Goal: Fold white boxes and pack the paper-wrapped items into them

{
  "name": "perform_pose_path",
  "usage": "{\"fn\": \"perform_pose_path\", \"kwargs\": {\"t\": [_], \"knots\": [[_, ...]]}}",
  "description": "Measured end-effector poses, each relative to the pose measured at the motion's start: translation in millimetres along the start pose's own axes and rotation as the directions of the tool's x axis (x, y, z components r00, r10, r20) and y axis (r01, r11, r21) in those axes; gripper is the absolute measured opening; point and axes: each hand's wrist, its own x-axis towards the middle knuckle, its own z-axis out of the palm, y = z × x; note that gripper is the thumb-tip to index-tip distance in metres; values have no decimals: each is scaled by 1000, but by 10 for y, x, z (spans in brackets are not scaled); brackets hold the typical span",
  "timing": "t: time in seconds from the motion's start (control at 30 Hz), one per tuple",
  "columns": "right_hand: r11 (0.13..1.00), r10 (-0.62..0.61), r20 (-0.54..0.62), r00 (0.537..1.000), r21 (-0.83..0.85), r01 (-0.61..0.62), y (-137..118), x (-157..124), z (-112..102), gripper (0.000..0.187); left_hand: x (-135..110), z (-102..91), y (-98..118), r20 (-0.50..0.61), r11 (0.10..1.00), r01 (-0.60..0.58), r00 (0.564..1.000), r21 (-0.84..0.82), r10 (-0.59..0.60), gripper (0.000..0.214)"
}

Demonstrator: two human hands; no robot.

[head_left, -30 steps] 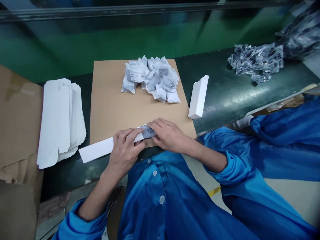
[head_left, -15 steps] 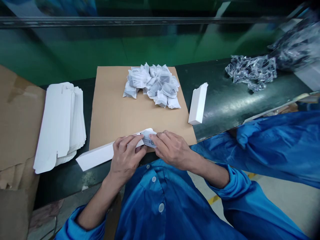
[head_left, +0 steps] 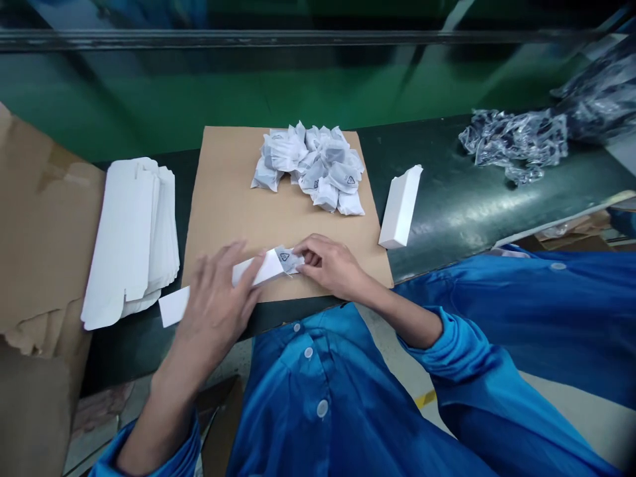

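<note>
A long white box lies across the front edge of the cardboard sheet, its far-left end out over the dark worktop. My left hand, slightly blurred, straddles the box from above with the thumb on the near side and fingers on the far side. At the box's right-hand opening, a small white packet with a printed triangle mark sticks partly out. My right hand pinches that packet's outer end between thumb and fingers. How deep the packet sits inside cannot be seen.
Several similar packets are heaped on the cardboard sheet. Flat white cartons are stacked at left beside a large cardboard box. Another white box stands right of the sheet. Clear plastic bags lie farther right, with a person's blue garment nearby.
My left hand has slid leftward along the box, its fingers spreading wider. The box's open end with the packet has shifted slightly up and away, my right hand still at the packet.
</note>
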Motion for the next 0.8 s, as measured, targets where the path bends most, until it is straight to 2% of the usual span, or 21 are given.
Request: {"fn": "perform_pose_path", "kwargs": {"t": [0.07, 0.13, 0.2, 0.27, 0.33, 0.4, 0.47, 0.53, 0.67, 0.73, 0.8], "knots": [[995, 41, 27, 999, 94, -43, -44, -25, 72, 19, -92, -35, -51, 66, 993, 72, 995, 98, -79, 49], [973, 30, 95, 995, 223, -50, -120, -25, 144, 33, -162, -36, -75, 66, 988, 104, 992, 113, -112, 48], [964, -37, 134, 990, 265, 0, -195, -18, 149, 45, -196, -27, -71, 18, 983, 128, 991, 132, -131, 49], [989, -85, 41, 996, 122, 79, -222, -45, 50, 48, -187, -30, -40, -24, 975, 149, 989, 162, -147, 51], [976, -143, -138, 980, -184, 116, -165, -133, -137, 44, -125, -41, 31, -55, 972, 173, 985, 159, -166, 51], [867, -183, -323, 928, -499, -3, -11, -274, -361, 41, 5, -39, 170, -75, 975, 202, 978, 94, -195, 49], [732, -153, -466, 871, -646, -217, 226, -438, -580, 42, 211, -13, 397, -71, 978, 210, 975, -24, -211, 48], [676, -69, -561, 825, -635, -375, 510, -598, -779, 42, 489, 36, 700, -35, 970, 188, 980, -153, -195, 48], [737, 15, -654, 756, -505, -450, 1031, -885, -1133, 34, 1167, 187, 1314, 84, 928, 136, 990, -347, -114, 48], [736, 18, -719, 695, -461, -496, 1230, -1003, -1302, 37, 1523, 284, 1547, 130, 916, 131, 988, -380, -87, 42], [718, 26, -755, 655, -442, -538, 1401, -1074, -1463, 42, 1883, 393, 1734, 146, 910, 148, 984, -387, -98, 37]]}}
